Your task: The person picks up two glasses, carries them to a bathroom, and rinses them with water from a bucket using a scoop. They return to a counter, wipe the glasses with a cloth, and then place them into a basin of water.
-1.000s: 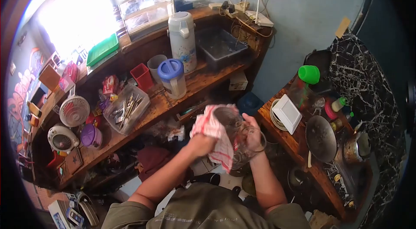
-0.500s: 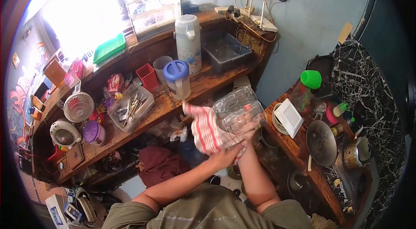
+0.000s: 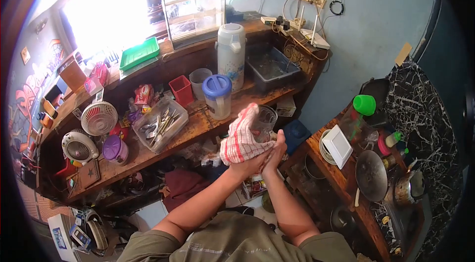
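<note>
A red and white striped cloth (image 3: 241, 138) is bunched over my left hand (image 3: 250, 165), whose fingers are wrapped in it. Behind the cloth, a clear container (image 3: 266, 117) shows its round rim. My right hand (image 3: 275, 157) is round the lower side of the container, thumb up, close against my left hand. A clear pitcher with a blue lid (image 3: 217, 94) stands on the wooden shelf just beyond the cloth.
The wooden shelf (image 3: 200, 116) also bears a tall dispenser (image 3: 231, 56), a dark basin (image 3: 273, 66), a red container (image 3: 181, 90), a cutlery box (image 3: 161, 124) and fans (image 3: 99, 118). At right are a white dish (image 3: 338, 146) and a wok (image 3: 371, 175).
The clear container has turned from lying sideways, and its rim now shows beyond the cloth. Both hands and the cloth have drawn closer together. The view has shifted, so the surroundings appear further right.
</note>
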`<state>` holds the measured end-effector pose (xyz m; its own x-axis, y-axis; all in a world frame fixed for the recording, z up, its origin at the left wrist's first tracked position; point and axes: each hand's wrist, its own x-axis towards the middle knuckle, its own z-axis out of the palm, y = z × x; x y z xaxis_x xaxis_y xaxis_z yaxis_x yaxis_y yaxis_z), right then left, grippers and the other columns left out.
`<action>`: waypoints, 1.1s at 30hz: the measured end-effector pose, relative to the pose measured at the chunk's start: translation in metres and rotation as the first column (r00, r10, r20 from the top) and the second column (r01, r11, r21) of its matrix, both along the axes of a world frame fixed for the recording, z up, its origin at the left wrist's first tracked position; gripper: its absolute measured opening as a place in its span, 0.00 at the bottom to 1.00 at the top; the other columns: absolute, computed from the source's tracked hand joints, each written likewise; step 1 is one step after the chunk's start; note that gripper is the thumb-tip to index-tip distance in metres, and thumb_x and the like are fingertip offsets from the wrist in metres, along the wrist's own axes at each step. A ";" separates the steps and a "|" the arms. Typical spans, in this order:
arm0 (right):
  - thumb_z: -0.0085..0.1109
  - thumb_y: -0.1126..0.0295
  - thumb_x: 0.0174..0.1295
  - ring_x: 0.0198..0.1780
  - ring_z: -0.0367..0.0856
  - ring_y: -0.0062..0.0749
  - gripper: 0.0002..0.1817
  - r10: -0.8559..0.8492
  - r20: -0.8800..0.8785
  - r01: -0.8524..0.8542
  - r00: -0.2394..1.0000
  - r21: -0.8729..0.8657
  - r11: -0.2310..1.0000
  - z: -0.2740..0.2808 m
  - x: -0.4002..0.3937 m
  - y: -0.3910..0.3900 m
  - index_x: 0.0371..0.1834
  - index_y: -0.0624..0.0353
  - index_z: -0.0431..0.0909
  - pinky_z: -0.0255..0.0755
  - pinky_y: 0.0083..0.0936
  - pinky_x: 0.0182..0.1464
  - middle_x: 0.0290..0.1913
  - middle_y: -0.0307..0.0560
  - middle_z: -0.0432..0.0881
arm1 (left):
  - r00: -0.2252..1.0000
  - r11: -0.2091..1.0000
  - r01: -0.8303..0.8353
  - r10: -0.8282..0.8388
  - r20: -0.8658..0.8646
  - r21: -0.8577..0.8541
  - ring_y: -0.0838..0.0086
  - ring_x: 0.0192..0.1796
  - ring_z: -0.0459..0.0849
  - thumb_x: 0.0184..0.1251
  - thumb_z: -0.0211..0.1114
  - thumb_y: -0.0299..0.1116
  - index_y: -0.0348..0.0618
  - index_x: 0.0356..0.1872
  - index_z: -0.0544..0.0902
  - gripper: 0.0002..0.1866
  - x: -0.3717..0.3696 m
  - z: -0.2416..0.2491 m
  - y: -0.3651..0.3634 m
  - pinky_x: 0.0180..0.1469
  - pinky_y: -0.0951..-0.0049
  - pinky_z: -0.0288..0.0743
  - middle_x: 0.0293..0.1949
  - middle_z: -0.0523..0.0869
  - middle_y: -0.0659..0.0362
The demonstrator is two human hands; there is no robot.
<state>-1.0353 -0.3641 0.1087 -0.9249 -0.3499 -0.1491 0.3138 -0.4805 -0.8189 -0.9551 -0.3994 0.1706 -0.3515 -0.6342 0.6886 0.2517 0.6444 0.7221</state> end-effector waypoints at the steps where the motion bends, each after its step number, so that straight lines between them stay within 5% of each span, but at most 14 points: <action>1: 0.44 0.52 0.68 0.23 0.68 0.24 0.26 0.024 -0.066 -0.019 0.998 0.072 0.997 -0.002 -0.003 0.001 0.19 0.61 0.72 0.65 0.23 0.31 0.18 0.34 0.69 | 0.995 0.989 0.025 -0.011 0.096 -0.144 0.60 0.57 0.74 0.49 0.73 0.43 0.35 0.58 0.72 0.36 0.003 -0.006 -0.011 0.59 0.62 0.65 0.59 0.72 0.47; 3: 0.46 0.55 0.68 0.25 0.70 0.24 0.22 0.056 -0.133 -0.036 0.990 0.145 0.989 -0.012 -0.008 0.001 0.23 0.62 0.74 0.66 0.24 0.32 0.20 0.35 0.71 | 0.975 0.972 0.216 -0.208 0.081 -0.098 0.69 0.47 0.79 0.55 0.69 0.46 0.34 0.54 0.74 0.31 0.014 -0.012 -0.027 0.48 0.70 0.73 0.53 0.77 0.51; 4: 0.49 0.60 0.66 0.30 0.72 0.25 0.15 -0.028 -0.601 0.228 0.798 0.259 0.939 -0.025 -0.010 0.001 0.31 0.63 0.74 0.67 0.24 0.34 0.26 0.37 0.73 | 0.975 0.972 0.213 -0.206 0.080 -0.097 0.69 0.47 0.79 0.55 0.69 0.46 0.34 0.54 0.74 0.31 0.018 -0.020 -0.039 0.48 0.70 0.73 0.53 0.77 0.51; 5: 0.52 0.66 0.64 0.35 0.74 0.27 0.11 0.004 -0.918 0.499 0.397 0.219 0.839 -0.039 -0.013 0.002 0.39 0.63 0.75 0.69 0.25 0.36 0.32 0.39 0.75 | 0.914 0.916 0.346 -0.377 0.147 0.202 0.71 0.46 0.78 0.60 0.64 0.48 0.34 0.51 0.75 0.27 0.021 -0.033 -0.056 0.46 0.71 0.73 0.49 0.78 0.54; 6: 0.52 0.66 0.64 0.35 0.74 0.27 0.11 0.006 -0.918 0.498 0.396 0.220 0.839 -0.053 -0.016 0.006 0.39 0.63 0.75 0.69 0.25 0.36 0.32 0.39 0.75 | 0.822 0.766 0.419 -0.548 0.155 0.488 0.73 0.45 0.77 0.65 0.59 0.49 0.34 0.48 0.75 0.25 0.022 -0.036 -0.067 0.44 0.71 0.74 0.45 0.80 0.56; 8: 0.55 0.75 0.60 0.43 0.74 0.30 0.15 0.260 -0.731 -0.102 0.631 0.254 0.962 -0.081 -0.027 0.017 0.51 0.61 0.71 0.70 0.25 0.41 0.44 0.43 0.74 | 0.853 0.690 0.390 -0.520 0.042 0.610 0.74 0.46 0.77 0.72 0.48 0.51 0.36 0.44 0.76 0.24 0.014 -0.031 -0.084 0.46 0.72 0.73 0.40 0.80 0.59; 10: 0.52 0.63 0.63 0.47 0.76 0.30 0.17 0.512 -0.196 -0.510 0.837 0.061 0.858 -0.082 -0.031 0.018 0.53 0.57 0.71 0.71 0.29 0.51 0.49 0.44 0.76 | 0.432 0.048 0.753 -0.788 -0.439 0.656 0.75 0.50 0.76 0.73 0.45 0.52 0.39 0.54 0.73 0.25 0.017 -0.002 -0.082 0.54 0.72 0.69 0.46 0.79 0.57; 13: 0.47 0.61 0.65 0.49 0.79 0.33 0.17 0.656 0.046 -0.502 0.754 -0.603 0.620 -0.038 -0.013 0.026 0.52 0.58 0.72 0.75 0.30 0.50 0.49 0.41 0.79 | 0.659 0.048 0.516 -0.660 -0.360 0.855 0.72 0.52 0.75 0.74 0.44 0.51 0.40 0.59 0.69 0.27 0.013 -0.025 -0.078 0.56 0.72 0.69 0.49 0.78 0.57; 16: 0.43 0.59 0.65 0.49 0.79 0.35 0.19 0.259 -0.006 -0.242 0.966 -0.382 0.892 -0.010 -0.011 0.016 0.52 0.58 0.73 0.75 0.30 0.51 0.50 0.42 0.78 | 0.730 0.745 0.418 -0.616 0.295 0.521 0.69 0.46 0.77 0.71 0.44 0.52 0.42 0.57 0.70 0.25 -0.007 -0.088 -0.097 0.51 0.69 0.72 0.48 0.78 0.58; 20: 0.46 0.51 0.61 0.36 0.77 0.31 0.17 0.307 0.325 -0.147 0.895 -0.435 0.888 0.004 -0.028 0.018 0.37 0.53 0.75 0.71 0.27 0.42 0.30 0.39 0.77 | 0.739 0.736 0.317 -0.587 0.331 0.598 0.77 0.42 0.76 0.57 0.69 0.38 0.33 0.48 0.74 0.23 0.020 -0.033 -0.038 0.47 0.74 0.71 0.40 0.80 0.57; 22: 0.47 0.47 0.59 0.33 0.75 0.30 0.19 0.558 -0.018 -0.455 0.830 -0.601 0.657 -0.033 -0.051 0.025 0.30 0.51 0.74 0.71 0.29 0.39 0.30 0.38 0.75 | 0.703 0.795 0.433 -0.593 0.393 0.424 0.71 0.48 0.78 0.55 0.70 0.38 0.32 0.47 0.76 0.23 0.019 -0.066 -0.026 0.52 0.68 0.71 0.45 0.81 0.53; 23: 0.46 0.46 0.60 0.31 0.73 0.30 0.20 0.304 0.186 -0.183 0.934 -0.481 0.857 -0.020 -0.047 0.016 0.27 0.50 0.72 0.70 0.29 0.36 0.28 0.38 0.74 | 0.952 0.970 0.234 -0.243 0.188 0.071 0.60 0.58 0.75 0.55 0.69 0.37 0.32 0.42 0.81 0.19 0.010 -0.047 -0.006 0.59 0.62 0.66 0.55 0.77 0.45; 26: 0.45 0.45 0.61 0.26 0.71 0.30 0.21 -0.070 0.367 0.159 0.927 -0.220 0.962 0.029 -0.021 0.008 0.23 0.50 0.69 0.68 0.28 0.32 0.24 0.39 0.72 | 0.840 0.955 0.294 -0.240 0.487 -0.038 0.49 0.65 0.67 0.54 0.69 0.37 0.32 0.46 0.80 0.21 0.015 -0.044 0.007 0.64 0.57 0.59 0.61 0.70 0.39; 33: 0.47 0.60 0.65 0.37 0.79 0.26 0.17 0.162 -0.257 -0.153 0.953 0.054 0.987 -0.119 -0.044 -0.009 0.40 0.66 0.75 0.73 0.23 0.39 0.33 0.43 0.81 | 0.955 0.854 0.174 -0.025 0.295 -0.491 0.48 0.54 0.75 0.52 0.68 0.46 0.37 0.51 0.77 0.29 0.015 -0.019 -0.021 0.58 0.51 0.65 0.51 0.78 0.46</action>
